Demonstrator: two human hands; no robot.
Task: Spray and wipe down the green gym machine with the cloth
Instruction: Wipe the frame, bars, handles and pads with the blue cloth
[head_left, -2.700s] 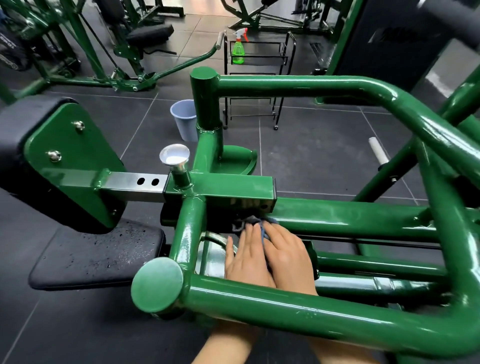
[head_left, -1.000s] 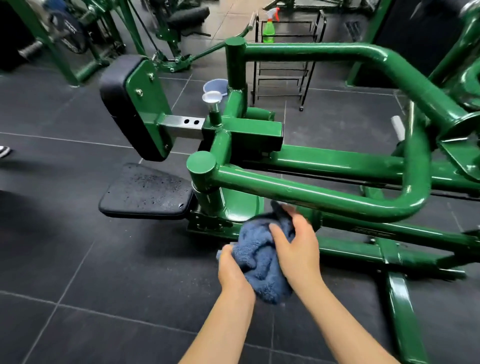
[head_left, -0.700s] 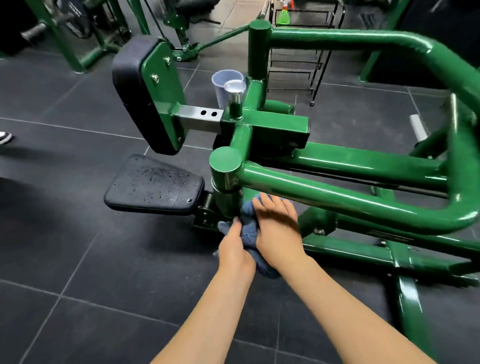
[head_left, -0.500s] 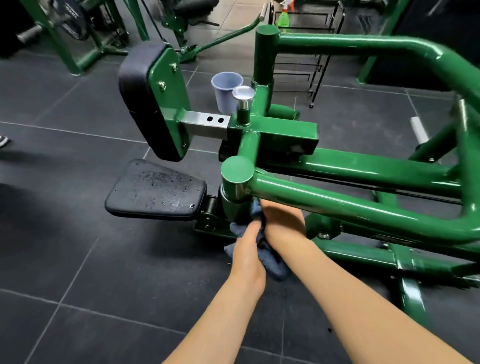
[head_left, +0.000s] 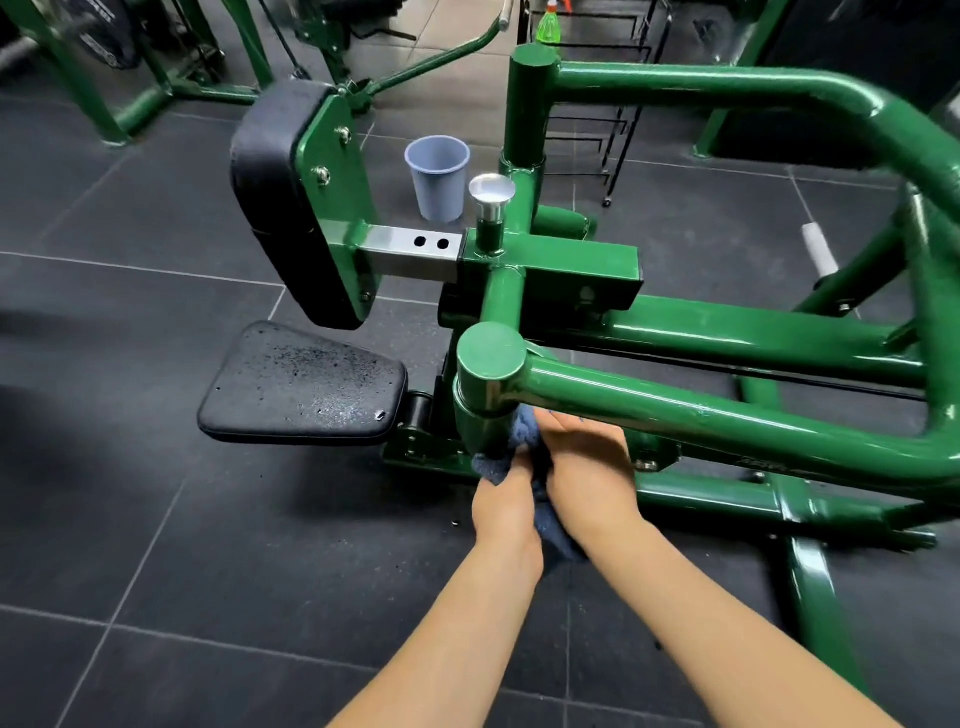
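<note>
The green gym machine (head_left: 701, 421) fills the middle and right, with a black seat pad (head_left: 301, 384) and an upright black pad (head_left: 270, 202) on its left. A blue cloth (head_left: 522, 434) is pressed against the lower green post under the capped tube end. My left hand (head_left: 506, 501) grips the cloth's lower part. My right hand (head_left: 587, 467) lies flat over the cloth, pressing it to the post beneath the tube. Most of the cloth is hidden by both hands. A green spray bottle (head_left: 550, 23) stands on a black wire rack at the top.
A pale blue bucket (head_left: 438, 176) stands on the dark tiled floor behind the machine. A silver adjustment knob (head_left: 491, 195) sticks up from the frame. The black wire rack (head_left: 618, 104) and other green machines (head_left: 171, 67) stand at the back.
Both hands pulled the cloth out from inside the frame, then brought it down to the post under the capped tube. The view has shifted closer and slightly left.
</note>
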